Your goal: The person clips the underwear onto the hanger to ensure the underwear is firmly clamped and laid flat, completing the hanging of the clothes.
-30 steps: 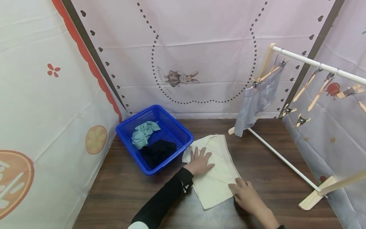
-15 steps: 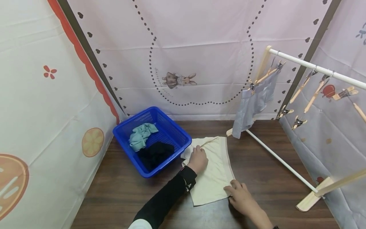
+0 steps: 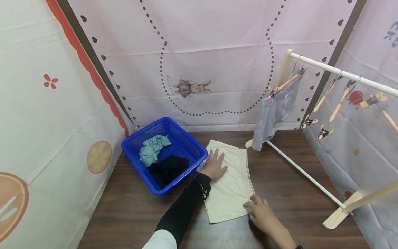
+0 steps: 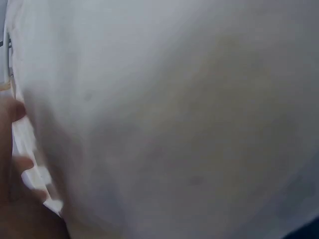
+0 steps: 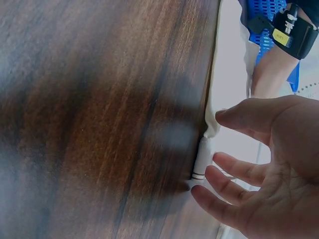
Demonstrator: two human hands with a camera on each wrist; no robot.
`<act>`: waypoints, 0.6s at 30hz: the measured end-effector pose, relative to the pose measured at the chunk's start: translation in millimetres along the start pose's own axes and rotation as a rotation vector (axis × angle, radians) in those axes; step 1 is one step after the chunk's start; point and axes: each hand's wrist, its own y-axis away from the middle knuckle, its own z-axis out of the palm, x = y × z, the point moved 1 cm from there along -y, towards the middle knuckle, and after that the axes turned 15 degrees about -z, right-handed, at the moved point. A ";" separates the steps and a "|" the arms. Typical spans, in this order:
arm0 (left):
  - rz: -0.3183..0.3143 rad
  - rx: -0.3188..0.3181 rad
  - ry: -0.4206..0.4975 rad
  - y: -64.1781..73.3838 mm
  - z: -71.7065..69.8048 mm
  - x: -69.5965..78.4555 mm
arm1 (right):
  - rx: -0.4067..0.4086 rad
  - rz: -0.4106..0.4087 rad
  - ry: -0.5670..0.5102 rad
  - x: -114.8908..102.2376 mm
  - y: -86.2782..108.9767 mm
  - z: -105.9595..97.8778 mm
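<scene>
- Dark wood-grain tabletop [image 3: 124, 211] lies across my feed, with a blue basket [image 3: 180, 148] on it that I use as my landmark.
- I see the left hand [image 3: 214, 165] just right of the basket, palm down, fingers spread and straight on the cream cloth [image 3: 230, 186]; it grips nothing.
- The right hand [image 3: 260, 211] is farther right of the basket and nearer the camera, at the cloth's near right edge. Its fingers are relaxed and slightly bent, thumb held apart, pinching nothing. I can't quite judge how firmly its fingertips meet the fabric.
- The cloth itself lies spread on the table beside the basket's right corner, a striped band along its far right edge.
- A black sleeve [image 3: 181, 211] covers the left forearm, nearer me than the basket.
- Inside the basket I make out a teal cloth [image 3: 153, 148] and a black cloth [image 3: 169, 169], both crumpled.
- Well right of the basket, a grey garment [image 3: 273, 110] is clipped up under a white rail [image 3: 342, 71], with bare hangers [image 3: 340, 103] farther right.
- Behind the basket hangs a pale backdrop [image 3: 217, 31] with a rabbit print [image 3: 191, 88].
</scene>
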 end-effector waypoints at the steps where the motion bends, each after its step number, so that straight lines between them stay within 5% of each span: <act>1: 0.009 -0.026 -0.024 0.9 2.3 -0.3 | 0.003 0.000 0.001 0.0 0.1 0.4; 4: -0.050 -0.064 -0.027 2.6 4.7 -1.7 | 0.002 0.007 0.002 -0.4 0.2 1.1; 9: -0.137 -0.037 -0.021 -0.8 4.1 -5.0 | -0.036 0.034 -0.019 -2.3 -3.0 -0.9; 13: -0.147 -0.016 -0.055 -1.5 6.2 -10.5 | -0.071 0.063 -0.044 -5.2 -5.4 -1.5; 18: -0.123 -0.043 0.011 3.6 1.9 -12.8 | -0.094 0.094 -0.046 -7.5 -6.1 -0.5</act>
